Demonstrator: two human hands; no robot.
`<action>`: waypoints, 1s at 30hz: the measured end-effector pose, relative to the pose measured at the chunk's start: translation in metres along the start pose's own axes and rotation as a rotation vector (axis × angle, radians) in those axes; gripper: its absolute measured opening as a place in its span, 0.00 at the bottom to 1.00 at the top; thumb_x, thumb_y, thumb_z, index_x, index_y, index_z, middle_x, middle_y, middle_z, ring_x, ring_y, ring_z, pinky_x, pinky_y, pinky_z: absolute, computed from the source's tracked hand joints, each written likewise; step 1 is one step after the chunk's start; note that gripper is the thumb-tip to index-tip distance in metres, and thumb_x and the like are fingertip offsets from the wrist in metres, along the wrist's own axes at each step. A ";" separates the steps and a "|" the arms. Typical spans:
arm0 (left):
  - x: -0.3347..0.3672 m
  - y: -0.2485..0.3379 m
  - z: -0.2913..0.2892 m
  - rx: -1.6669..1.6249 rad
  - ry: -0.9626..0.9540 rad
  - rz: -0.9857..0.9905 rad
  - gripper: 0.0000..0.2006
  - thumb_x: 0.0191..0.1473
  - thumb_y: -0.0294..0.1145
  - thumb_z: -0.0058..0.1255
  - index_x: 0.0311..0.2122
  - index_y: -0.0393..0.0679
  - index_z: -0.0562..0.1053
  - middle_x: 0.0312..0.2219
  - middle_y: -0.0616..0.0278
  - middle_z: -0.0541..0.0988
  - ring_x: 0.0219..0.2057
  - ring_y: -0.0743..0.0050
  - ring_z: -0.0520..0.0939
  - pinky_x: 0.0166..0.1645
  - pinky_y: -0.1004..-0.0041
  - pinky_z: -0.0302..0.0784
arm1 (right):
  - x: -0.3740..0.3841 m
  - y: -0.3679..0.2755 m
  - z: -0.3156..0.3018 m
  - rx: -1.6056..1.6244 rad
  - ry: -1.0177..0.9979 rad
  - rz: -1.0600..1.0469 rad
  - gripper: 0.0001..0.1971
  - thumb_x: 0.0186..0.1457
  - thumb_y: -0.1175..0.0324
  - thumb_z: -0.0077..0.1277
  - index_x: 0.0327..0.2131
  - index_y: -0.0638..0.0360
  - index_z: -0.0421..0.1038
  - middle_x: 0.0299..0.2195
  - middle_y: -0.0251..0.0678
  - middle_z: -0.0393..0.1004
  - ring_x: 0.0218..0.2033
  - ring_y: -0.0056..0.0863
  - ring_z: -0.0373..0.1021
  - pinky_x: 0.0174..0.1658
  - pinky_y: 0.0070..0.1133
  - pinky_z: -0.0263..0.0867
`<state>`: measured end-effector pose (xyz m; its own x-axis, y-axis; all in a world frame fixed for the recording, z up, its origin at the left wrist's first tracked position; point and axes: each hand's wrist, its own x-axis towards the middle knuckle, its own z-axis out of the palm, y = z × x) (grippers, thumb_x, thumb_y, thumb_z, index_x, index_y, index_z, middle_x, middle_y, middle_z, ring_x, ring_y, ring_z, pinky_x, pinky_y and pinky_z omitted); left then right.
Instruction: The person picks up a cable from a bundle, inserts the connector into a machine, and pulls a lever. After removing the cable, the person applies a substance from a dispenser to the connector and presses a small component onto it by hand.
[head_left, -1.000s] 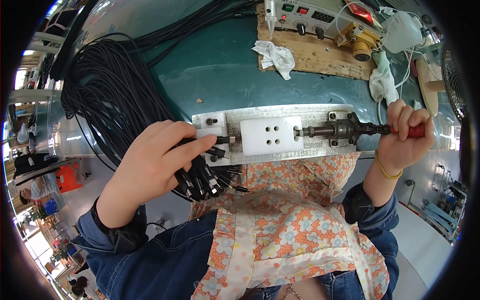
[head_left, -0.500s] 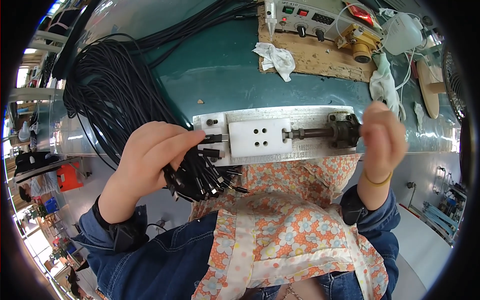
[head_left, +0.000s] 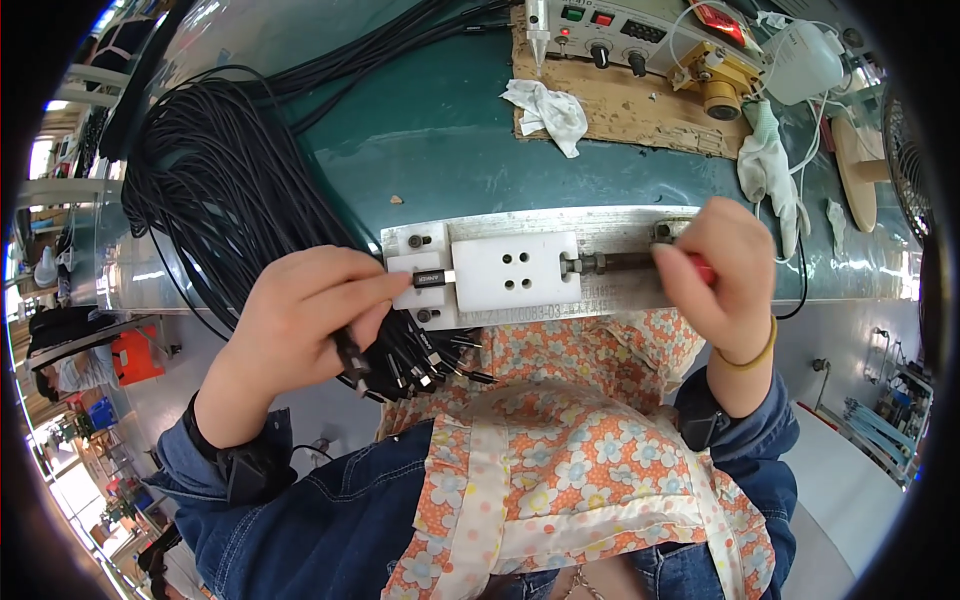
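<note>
My left hand (head_left: pixel 300 315) pinches a black cable connector (head_left: pixel 430 279) between thumb and fingers. The connector lies in the small white holder at the left end of a push-clamp fixture, its metal tip against the white sliding block (head_left: pixel 485 272). Below the fingers hangs a bunch of black cables with connector ends (head_left: pixel 428 362), partly hidden by that hand. My right hand (head_left: pixel 728 275) is closed around the red clamp handle (head_left: pixel 702 268) at the fixture's right end. A metal rod (head_left: pixel 625 261) runs from the block toward that hand. Underneath is the silver base plate (head_left: pixel 615 222).
Coiled black cables (head_left: pixel 215 170) spread over the green table (head_left: pixel 420 150) at left. A control box (head_left: pixel 625 40) stands behind on a wooden board (head_left: pixel 610 115), with a crumpled white cloth (head_left: pixel 548 112) at its edge. A white glove (head_left: pixel 768 170) and a plastic bottle (head_left: pixel 803 65) are at right.
My right hand has come left and closed on the red clamp handle. The connector in my left hand has turned its printed side up and shifted slightly right, toward the white block.
</note>
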<state>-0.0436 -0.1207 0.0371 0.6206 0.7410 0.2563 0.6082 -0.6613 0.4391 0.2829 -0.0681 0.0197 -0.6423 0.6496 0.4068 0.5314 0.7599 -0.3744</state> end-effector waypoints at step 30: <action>0.005 0.012 0.001 0.109 -0.066 -0.059 0.18 0.32 0.18 0.53 0.36 0.38 0.75 0.29 0.57 0.73 0.26 0.61 0.76 0.28 0.70 0.72 | -0.026 0.030 -0.016 0.941 0.831 0.300 0.15 0.57 0.64 0.33 0.18 0.58 0.58 0.09 0.28 0.51 0.15 0.21 0.48 0.23 0.20 0.47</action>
<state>-0.0331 -0.1252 0.0430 0.6112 0.7722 0.1739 0.6927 -0.6281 0.3543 0.3243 -0.0620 0.0109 0.1484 0.8692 0.4717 -0.2148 0.4940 -0.8425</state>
